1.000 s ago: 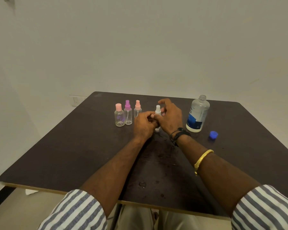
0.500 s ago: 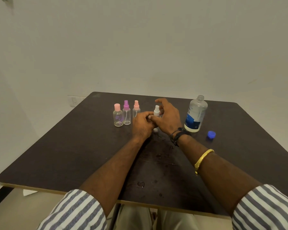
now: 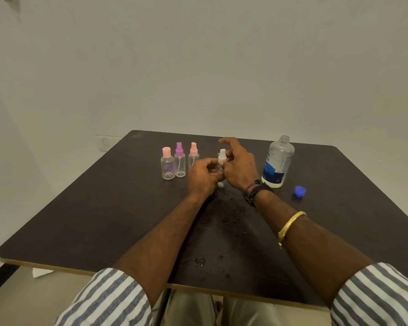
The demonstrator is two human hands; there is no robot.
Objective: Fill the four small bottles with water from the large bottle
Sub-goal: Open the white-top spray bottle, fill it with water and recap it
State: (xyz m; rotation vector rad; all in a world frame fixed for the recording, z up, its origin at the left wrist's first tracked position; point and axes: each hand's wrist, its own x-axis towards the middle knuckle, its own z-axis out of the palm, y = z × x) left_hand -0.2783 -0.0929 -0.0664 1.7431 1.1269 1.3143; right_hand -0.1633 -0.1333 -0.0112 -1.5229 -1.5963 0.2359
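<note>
Plain pale walls back a dark brown table (image 3: 104, 208), and every place is given from the white-capped spray bottle (image 3: 222, 158) standing near its middle. Furthest to that bottle's left stands a round small bottle with a pink cap (image 3: 167, 164), then a purple-capped spray bottle (image 3: 179, 161), then a pink-capped spray bottle (image 3: 193, 154), partly hidden behind the left hand (image 3: 201, 178). That hand curls closed around the white-capped bottle's clear body. The right hand (image 3: 239, 165) touches the same bottle from its right side, thumb and lower fingers at the cap, forefinger raised and spread above it. Right of it stands the large water bottle (image 3: 278, 161), uncapped, with a blue label. Its blue cap (image 3: 299, 191) lies on the table further right and nearer the person.
</note>
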